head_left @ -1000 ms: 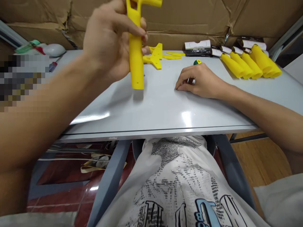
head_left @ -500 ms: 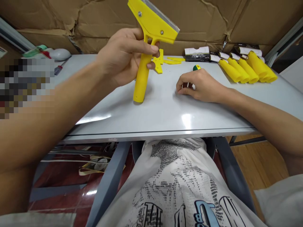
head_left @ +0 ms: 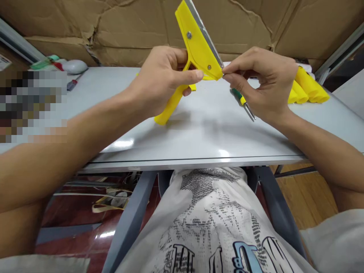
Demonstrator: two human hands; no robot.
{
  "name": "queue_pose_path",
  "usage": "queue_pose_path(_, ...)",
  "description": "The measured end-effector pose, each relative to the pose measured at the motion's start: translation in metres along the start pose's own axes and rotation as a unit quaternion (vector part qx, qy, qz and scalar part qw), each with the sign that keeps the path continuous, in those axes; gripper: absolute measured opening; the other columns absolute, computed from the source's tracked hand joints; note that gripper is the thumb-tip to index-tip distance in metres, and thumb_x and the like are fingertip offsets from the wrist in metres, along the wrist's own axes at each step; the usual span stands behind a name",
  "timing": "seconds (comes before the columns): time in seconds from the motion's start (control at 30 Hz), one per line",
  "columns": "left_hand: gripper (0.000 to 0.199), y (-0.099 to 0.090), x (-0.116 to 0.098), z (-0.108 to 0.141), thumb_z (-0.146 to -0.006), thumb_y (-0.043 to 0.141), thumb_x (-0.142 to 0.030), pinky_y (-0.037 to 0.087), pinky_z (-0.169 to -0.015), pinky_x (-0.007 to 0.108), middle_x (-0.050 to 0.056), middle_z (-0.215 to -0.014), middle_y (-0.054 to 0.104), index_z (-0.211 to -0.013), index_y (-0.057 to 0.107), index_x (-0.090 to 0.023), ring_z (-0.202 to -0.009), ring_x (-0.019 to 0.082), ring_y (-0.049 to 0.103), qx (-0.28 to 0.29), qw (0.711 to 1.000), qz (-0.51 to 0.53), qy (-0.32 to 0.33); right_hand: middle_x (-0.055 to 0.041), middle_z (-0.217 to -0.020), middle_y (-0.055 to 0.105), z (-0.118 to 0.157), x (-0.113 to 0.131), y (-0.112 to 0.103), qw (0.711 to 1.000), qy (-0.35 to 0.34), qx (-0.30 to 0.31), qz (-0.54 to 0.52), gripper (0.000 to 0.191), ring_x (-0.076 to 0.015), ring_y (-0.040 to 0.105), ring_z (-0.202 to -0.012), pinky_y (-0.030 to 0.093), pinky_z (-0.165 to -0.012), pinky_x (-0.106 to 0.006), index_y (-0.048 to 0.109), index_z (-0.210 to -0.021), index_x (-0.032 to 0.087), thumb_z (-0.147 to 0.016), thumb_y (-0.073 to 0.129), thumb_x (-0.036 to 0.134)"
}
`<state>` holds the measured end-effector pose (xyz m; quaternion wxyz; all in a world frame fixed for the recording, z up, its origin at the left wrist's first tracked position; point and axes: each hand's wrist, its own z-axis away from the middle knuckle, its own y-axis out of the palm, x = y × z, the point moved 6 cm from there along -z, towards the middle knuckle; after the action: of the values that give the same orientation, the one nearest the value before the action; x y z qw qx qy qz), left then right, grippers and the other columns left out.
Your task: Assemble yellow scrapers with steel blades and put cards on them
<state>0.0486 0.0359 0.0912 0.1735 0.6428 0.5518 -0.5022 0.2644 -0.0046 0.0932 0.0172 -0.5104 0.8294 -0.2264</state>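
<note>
My left hand (head_left: 167, 77) is wrapped round the neck of a yellow scraper (head_left: 197, 45), holding it above the table with its handle slanting down to the left. Two screws show on the scraper's head, and a metal blade (head_left: 205, 33) runs along its upper right edge. At the blade's lower right end, my right hand (head_left: 256, 77) pinches with thumb and forefinger. Whether a small piece is between those fingertips, I cannot make out. Below the right hand lies a screwdriver (head_left: 242, 100) with a green and yellow handle, on the tabletop.
Several yellow handles (head_left: 311, 89) lie at the back right, partly behind my right hand. Another screwdriver (head_left: 71, 85) and a pale rounded object (head_left: 74, 66) are at the left of the white table (head_left: 184, 146). Cardboard (head_left: 127, 34) stands along the back.
My right hand has risen from the table to the scraper's blade end, uncovering the screwdriver. The scraper has turned clockwise in my left hand, its blade now facing further right.
</note>
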Motion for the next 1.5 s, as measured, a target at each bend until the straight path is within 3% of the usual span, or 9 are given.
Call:
queue_pose_path(0.17, 0.021, 0.013, -0.001, 0.006, -0.085, 0.092, -0.046, 0.047, -0.063, 0.038, 0.002, -0.089, 0.076, -0.093, 0.084, -0.028, -0.071, 0.016, 0.05, 0.041, 0.997, -0.062, 0.019, -0.0047, -0.102, 0.08, -0.002, -0.001, 0.006, 0.996, -0.077, -0.007, 0.033, 0.035, -0.019, 0.07, -0.081, 0.062, -0.063, -0.033, 0.089, -0.099, 0.033, -0.112, 0.073, 0.061)
queue_pose_path(0.33, 0.036, 0.013, 0.006, 0.007, -0.098, 0.088, -0.063, 0.051, -0.06, 0.036, 0.003, -0.085, 0.075, -0.102, 0.084, -0.028, -0.072, 0.018, 0.054, 0.041, 0.988, -0.122, 0.081, -0.0084, -0.111, 0.076, 0.0, -0.004, 0.011, 0.998, -0.039, 0.033, 0.025, 0.025, -0.0239, 0.07, -0.095, 0.061, -0.062, -0.034, 0.088, -0.098, 0.036, -0.106, 0.082, 0.059)
queue_pose_path(0.6, 0.03, 0.016, 0.002, 0.012, -0.101, 0.085, -0.057, 0.049, -0.063, 0.036, 0.004, -0.087, 0.076, -0.102, 0.084, -0.027, -0.073, 0.018, 0.055, 0.035, 0.986, -0.136, 0.087, -0.0075, -0.114, 0.077, -0.001, 0.001, 0.01, 0.998, 0.009, 0.06, 0.021, 0.019, -0.0273, 0.072, -0.104, 0.064, -0.065, -0.039, 0.083, -0.091, 0.036, -0.101, 0.09, 0.051)
queue_pose_path(0.73, 0.029, 0.015, 0.003, 0.012, -0.101, 0.082, -0.055, 0.052, -0.074, 0.042, 0.003, -0.082, 0.072, -0.097, 0.081, -0.027, -0.08, 0.022, 0.058, 0.022, 0.979, -0.173, 0.108, -0.0069, -0.114, 0.078, 0.001, 0.001, 0.012, 0.997, 0.032, 0.067, -0.013, 0.02, -0.0253, 0.073, -0.101, 0.062, -0.061, -0.035, 0.081, -0.09, 0.034, -0.098, 0.093, 0.047)
queue_pose_path(1.13, 0.014, 0.014, -0.003, 0.015, -0.087, 0.081, -0.038, 0.043, -0.064, 0.037, 0.0, -0.076, 0.062, -0.084, 0.076, -0.026, -0.067, 0.017, 0.049, 0.009, 0.989, -0.143, 0.022, -0.0048, -0.113, 0.08, 0.005, 0.006, 0.014, 0.995, 0.077, 0.064, -0.02, 0.014, -0.0271, 0.077, -0.105, 0.068, -0.063, -0.036, 0.078, -0.092, 0.035, -0.1, 0.088, 0.04)
queue_pose_path(1.3, 0.008, 0.016, -0.007, 0.018, -0.088, 0.08, -0.034, 0.048, -0.067, 0.037, 0.0, -0.079, 0.064, -0.088, 0.081, -0.026, -0.069, 0.017, 0.05, 0.0, 0.99, -0.141, 0.007, -0.0046, -0.117, 0.081, 0.007, 0.004, 0.015, 0.992, 0.104, 0.075, -0.015, 0.019, -0.0264, 0.077, -0.106, 0.067, -0.06, -0.034, 0.077, -0.093, 0.034, -0.099, 0.09, 0.047)
queue_pose_path(1.5, 0.01, 0.015, -0.009, 0.02, -0.089, 0.082, -0.033, 0.052, -0.08, 0.041, -0.001, -0.074, 0.061, -0.083, 0.08, -0.026, -0.075, 0.018, 0.049, -0.007, 0.99, -0.143, 0.02, -0.0025, -0.111, 0.082, 0.012, -0.008, 0.021, 0.983, 0.149, 0.07, -0.087, 0.039, -0.0261, 0.08, -0.101, 0.067, -0.057, -0.034, 0.075, -0.103, 0.036, -0.091, 0.095, 0.067)
